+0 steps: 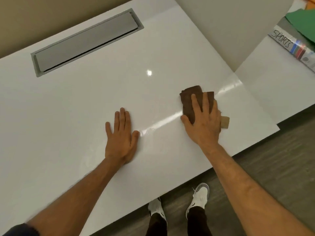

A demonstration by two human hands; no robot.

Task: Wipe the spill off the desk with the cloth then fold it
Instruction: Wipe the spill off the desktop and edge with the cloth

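Note:
A bunched brown cloth (189,99) lies on the glossy white desk (85,108), right of centre. My right hand (202,121) presses flat on top of it, fingers spread over the fabric, with a lighter tan corner of the cloth showing past the hand's right side. My left hand (121,137) rests palm down on the bare desk to the left, fingers apart, holding nothing. A faint wet smear (146,131) glints on the surface between the two hands. I cannot tell how much liquid lies under the cloth.
A grey cable hatch (85,43) is set into the desk at the back left. A box labelled SPORTS (289,45) and green paper (301,19) sit on a second white surface at the right. The desk's front edge runs above my white shoes (201,196).

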